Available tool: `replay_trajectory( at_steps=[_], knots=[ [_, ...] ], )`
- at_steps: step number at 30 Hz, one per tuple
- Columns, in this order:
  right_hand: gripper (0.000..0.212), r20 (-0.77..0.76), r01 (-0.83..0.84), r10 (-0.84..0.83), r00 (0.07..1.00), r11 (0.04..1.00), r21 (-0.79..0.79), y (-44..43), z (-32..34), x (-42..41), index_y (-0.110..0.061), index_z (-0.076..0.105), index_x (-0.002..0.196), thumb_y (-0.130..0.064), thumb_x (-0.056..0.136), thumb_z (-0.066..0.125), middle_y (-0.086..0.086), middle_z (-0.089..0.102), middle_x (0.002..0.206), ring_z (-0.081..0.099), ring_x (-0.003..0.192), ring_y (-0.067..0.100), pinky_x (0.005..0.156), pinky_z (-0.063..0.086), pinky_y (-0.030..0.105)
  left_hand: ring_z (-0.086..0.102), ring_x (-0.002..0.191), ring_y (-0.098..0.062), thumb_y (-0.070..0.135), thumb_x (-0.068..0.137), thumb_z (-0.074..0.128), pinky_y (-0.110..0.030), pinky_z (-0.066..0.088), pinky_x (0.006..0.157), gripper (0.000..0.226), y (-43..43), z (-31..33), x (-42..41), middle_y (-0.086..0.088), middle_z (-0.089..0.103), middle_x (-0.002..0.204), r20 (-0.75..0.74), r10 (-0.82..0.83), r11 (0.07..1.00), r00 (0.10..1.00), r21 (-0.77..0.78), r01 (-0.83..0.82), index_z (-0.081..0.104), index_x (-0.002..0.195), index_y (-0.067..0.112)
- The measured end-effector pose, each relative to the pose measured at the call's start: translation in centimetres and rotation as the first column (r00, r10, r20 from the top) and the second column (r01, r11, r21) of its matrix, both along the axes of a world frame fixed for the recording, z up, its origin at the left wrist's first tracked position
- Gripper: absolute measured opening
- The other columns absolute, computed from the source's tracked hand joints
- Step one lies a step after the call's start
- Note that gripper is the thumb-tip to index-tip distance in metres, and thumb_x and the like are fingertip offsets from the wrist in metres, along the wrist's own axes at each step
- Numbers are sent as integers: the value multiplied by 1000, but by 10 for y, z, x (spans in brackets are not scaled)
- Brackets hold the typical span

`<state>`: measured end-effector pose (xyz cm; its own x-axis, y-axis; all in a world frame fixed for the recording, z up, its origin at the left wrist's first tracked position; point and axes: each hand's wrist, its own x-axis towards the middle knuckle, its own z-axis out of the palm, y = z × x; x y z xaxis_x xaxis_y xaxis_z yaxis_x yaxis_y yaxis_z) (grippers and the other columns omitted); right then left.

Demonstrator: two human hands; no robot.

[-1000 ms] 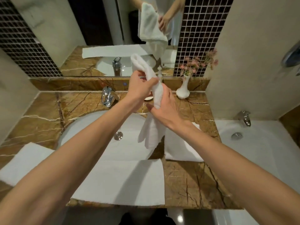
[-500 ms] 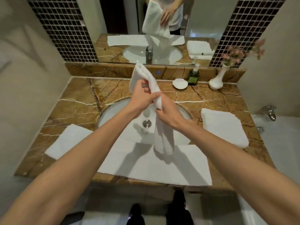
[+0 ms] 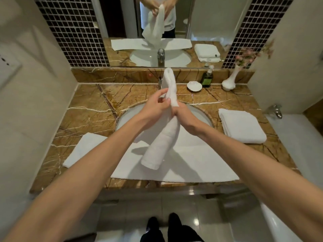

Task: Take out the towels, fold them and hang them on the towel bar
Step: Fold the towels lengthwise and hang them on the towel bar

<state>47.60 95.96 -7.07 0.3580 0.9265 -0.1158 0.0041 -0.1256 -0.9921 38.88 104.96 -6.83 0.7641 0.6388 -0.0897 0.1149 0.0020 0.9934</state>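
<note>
I hold a small white towel (image 3: pixel 162 142) bunched lengthwise above the sink; its top end sticks up past my fingers and its lower end hangs toward the counter's front. My left hand (image 3: pixel 153 109) pinches it near the top from the left. My right hand (image 3: pixel 185 117) grips it from the right, just below. A long white towel (image 3: pixel 192 165) lies flat across the front of the marble counter (image 3: pixel 83 109). A folded stack of white towels (image 3: pixel 243 126) sits on the counter's right side. No towel bar is in view.
A white sink basin (image 3: pixel 127 116) sits under my hands, with a chrome faucet (image 3: pixel 160 82) behind it. A soap dish (image 3: pixel 194 86), green pump bottle (image 3: pixel 207 77) and white vase (image 3: pixel 229 81) stand at the back right. A bathtub (image 3: pixel 297 145) lies to the right; the mirror (image 3: pixel 157 30) is behind.
The view has pulled back and tilted down. My hands have moved closer together on the towel, and its hanging end now swings toward the counter's front left.
</note>
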Motion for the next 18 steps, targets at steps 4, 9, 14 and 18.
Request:
replay_trajectory(
  at_steps=[4,9,14,18],
  knots=[
    [48,-192,41,-56,980,996,-81,-4,1,1,-13,66,90,-7,49,41,5,71,75,68,71,21,58,54,26,58,102,-3,-16,77,54,-14,52,74,71,2,-2,-8,1,58,120,-77,-128,980,989,144,139,42,138,17],
    [39,-225,14,-43,973,991,-130,-11,-4,3,-7,63,89,5,61,39,3,67,66,66,66,19,53,51,26,54,113,-10,-13,68,63,-20,47,89,75,5,-10,-11,-4,53,128,-163,-128,894,978,409,185,44,136,10],
    [37,-138,94,-125,983,973,-211,-17,-5,15,-1,58,111,7,77,45,16,64,88,65,79,27,65,53,34,55,106,-10,-9,72,62,-8,44,74,61,4,-7,-10,4,57,118,-163,-14,901,987,425,83,54,129,10],
    [24,-82,150,-174,981,959,-239,-22,-3,27,-3,60,108,0,86,50,23,66,106,66,93,33,84,54,46,61,89,-6,-3,76,65,-4,46,65,43,10,4,-10,0,66,108,-200,-34,886,979,447,121,65,118,8]
  ],
)
